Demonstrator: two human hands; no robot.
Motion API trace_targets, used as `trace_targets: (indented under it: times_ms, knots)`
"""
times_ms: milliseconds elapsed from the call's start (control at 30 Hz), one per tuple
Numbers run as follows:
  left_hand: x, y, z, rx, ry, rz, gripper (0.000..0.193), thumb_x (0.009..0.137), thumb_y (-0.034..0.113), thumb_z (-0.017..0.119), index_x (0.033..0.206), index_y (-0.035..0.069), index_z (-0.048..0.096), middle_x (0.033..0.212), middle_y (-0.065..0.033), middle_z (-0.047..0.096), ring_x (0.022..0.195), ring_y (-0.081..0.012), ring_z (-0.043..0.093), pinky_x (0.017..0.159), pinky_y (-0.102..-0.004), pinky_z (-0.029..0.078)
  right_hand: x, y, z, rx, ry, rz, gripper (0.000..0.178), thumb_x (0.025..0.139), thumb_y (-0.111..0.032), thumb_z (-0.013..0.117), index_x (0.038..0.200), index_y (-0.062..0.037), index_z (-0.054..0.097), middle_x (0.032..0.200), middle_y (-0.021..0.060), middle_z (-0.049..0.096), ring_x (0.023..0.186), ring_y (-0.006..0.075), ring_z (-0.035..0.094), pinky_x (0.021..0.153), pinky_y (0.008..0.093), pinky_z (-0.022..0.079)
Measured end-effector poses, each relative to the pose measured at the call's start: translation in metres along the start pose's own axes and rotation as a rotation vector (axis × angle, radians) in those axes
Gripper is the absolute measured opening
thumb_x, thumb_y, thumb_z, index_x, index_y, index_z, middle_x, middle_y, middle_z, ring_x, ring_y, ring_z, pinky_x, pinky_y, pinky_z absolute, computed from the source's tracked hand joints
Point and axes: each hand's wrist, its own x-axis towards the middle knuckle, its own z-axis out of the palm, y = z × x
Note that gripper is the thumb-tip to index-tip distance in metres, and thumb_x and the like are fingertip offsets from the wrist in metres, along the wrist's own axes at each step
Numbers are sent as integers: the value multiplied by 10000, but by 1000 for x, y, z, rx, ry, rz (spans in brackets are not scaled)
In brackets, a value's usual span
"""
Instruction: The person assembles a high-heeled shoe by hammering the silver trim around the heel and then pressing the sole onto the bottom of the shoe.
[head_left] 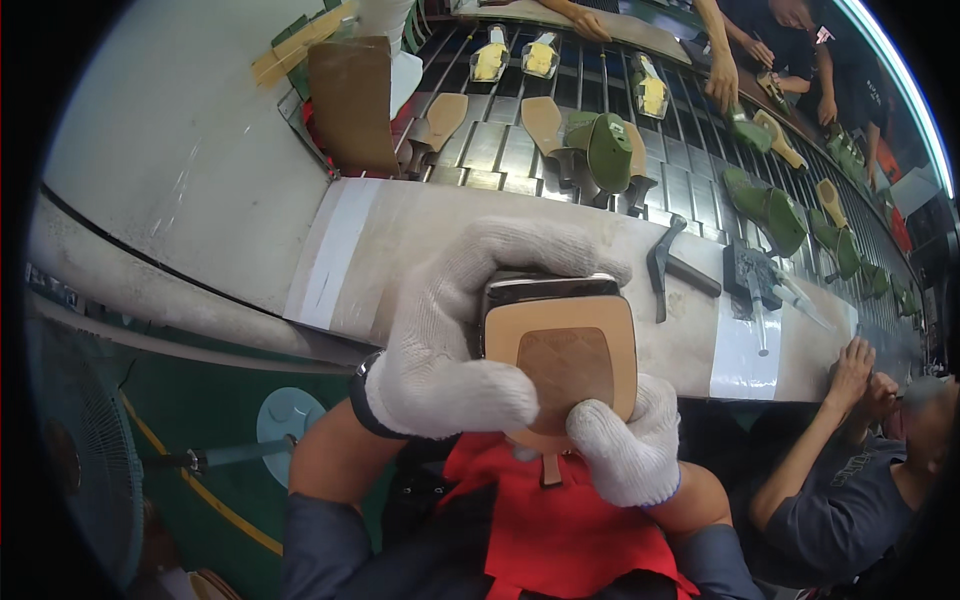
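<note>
My hands, in white knitted gloves, hold a shoe with its tan sole (565,365) turned up toward me. A brown patch covers the middle of the sole, and a glossy black edge shows at the square toe. My left hand (440,330) wraps round the left side and the far toe edge, its thumb on the sole. From the near right, my right hand (632,440) grips the shoe, its thumb pressed on the sole's lower part. The heel end is mostly hidden beneath my hands. Beyond the right side of the shoe, a hammer (692,275) lies on the bench.
The pale bench (410,225) borders a metal conveyor (485,150) carrying green shoe lasts (608,150) and tan-soled pieces (447,118). A dark block (750,280) with brush-like tools lies right. Co-workers' hands (850,375) rest nearby. A fan (85,440) stands left.
</note>
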Motion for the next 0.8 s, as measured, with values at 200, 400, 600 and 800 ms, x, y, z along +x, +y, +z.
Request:
trace_targets:
  times_ms: [200, 400, 600, 800]
  knots:
    - [-3, 7, 1, 20, 34, -87, 879, 722, 323, 1014, 1398, -19, 566, 1395, -386, 675, 1285, -451, 731, 1086, -598, 619, 1, -2, 1, -17, -25, 26, 338, 1102, -254, 674, 1222, 24, 825, 918, 66, 854, 663, 40, 688, 561, 230, 545]
    - [-1, 6, -4, 92, -36, -37, 793, 753, 286, 982, 1356, -22, 569, 1376, -396, 679, 1258, -448, 743, 1069, -591, 629, 0, -2, 3, -22, -6, 41, 335, 1098, -247, 678, 1225, 27, 824, 912, 74, 854, 634, 34, 673, 565, 234, 546]
    - [0, 28, 12, 34, 97, -166, 610, 867, 243, 887, 1321, -26, 581, 1362, -386, 693, 1237, -430, 755, 1019, -562, 658, -1, -7, 4, -18, -18, 104, 358, 1096, -247, 683, 1228, 61, 808, 958, 119, 855, 732, 90, 747, 615, 256, 588]
    - [-3, 21, 0, 163, 31, -143, 620, 896, 236, 886, 1365, -27, 576, 1405, -358, 686, 1297, -403, 729, 1089, -549, 624, 0, -5, -2, 108, -65, 111, 386, 1092, -229, 681, 1262, 107, 763, 1069, 193, 840, 921, 179, 810, 749, 308, 654]
